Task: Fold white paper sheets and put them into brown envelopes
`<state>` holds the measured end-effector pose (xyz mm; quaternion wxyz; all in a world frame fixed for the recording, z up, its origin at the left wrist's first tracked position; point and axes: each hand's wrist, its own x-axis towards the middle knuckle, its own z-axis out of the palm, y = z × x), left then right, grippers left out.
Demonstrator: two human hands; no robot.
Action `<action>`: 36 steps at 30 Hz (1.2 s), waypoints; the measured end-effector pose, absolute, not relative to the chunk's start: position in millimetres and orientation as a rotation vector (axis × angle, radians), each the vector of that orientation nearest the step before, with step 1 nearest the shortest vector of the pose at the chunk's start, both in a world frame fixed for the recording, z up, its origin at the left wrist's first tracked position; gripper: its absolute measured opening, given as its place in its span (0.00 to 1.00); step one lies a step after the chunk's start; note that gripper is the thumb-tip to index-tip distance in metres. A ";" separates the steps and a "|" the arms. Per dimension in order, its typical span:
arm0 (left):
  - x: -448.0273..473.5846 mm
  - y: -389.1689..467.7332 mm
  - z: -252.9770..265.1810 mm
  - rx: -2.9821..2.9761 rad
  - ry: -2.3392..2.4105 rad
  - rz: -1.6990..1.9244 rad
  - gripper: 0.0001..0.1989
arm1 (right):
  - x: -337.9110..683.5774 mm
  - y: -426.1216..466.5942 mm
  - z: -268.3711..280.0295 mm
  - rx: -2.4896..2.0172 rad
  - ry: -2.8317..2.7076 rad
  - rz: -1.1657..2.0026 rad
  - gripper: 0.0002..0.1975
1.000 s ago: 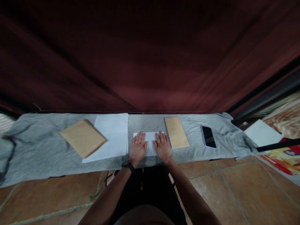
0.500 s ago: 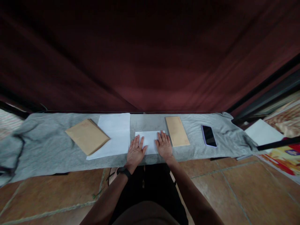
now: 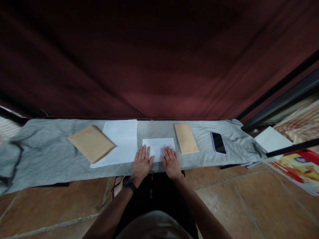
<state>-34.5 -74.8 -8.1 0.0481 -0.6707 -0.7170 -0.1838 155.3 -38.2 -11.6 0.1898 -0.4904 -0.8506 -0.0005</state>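
Observation:
A small white sheet of paper, seemingly folded, lies flat on the grey cloth in front of me. My left hand rests palm down over its left edge, fingers stretched out. On its lower right part lies my right hand, also flat with the fingers extended. Just right of the paper is a brown envelope. To the left, larger white sheets lie partly under a stack of brown envelopes.
A grey cloth covers the long narrow surface. A phone in a light purple case lies toward its right end. Behind hangs a dark red curtain. At the far right are a dark metal bar and a colourful box.
My right hand has slid down toward me, from the paper's upper right corner to its lower right part. My left hand has shifted slightly toward me. The paper stays in place.

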 end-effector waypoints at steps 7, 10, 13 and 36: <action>-37.2 -75.9 -8.4 -2.085 -2.209 -0.507 0.29 | 136.0 -64.1 -10.9 -1.224 -2.484 0.082 0.26; -37.7 -78.6 -9.1 -2.086 -2.201 -0.524 0.29 | 150.1 -64.1 -10.0 -1.215 -2.495 0.066 0.27; -36.7 -81.0 -9.7 -2.063 -2.200 -0.533 0.29 | 167.1 -64.1 -10.2 -1.250 -2.485 0.031 0.28; 13.6 -125.8 -2.8 -2.398 -1.918 -0.421 0.29 | 209.0 -71.0 -22.4 -1.389 -2.460 -0.073 0.28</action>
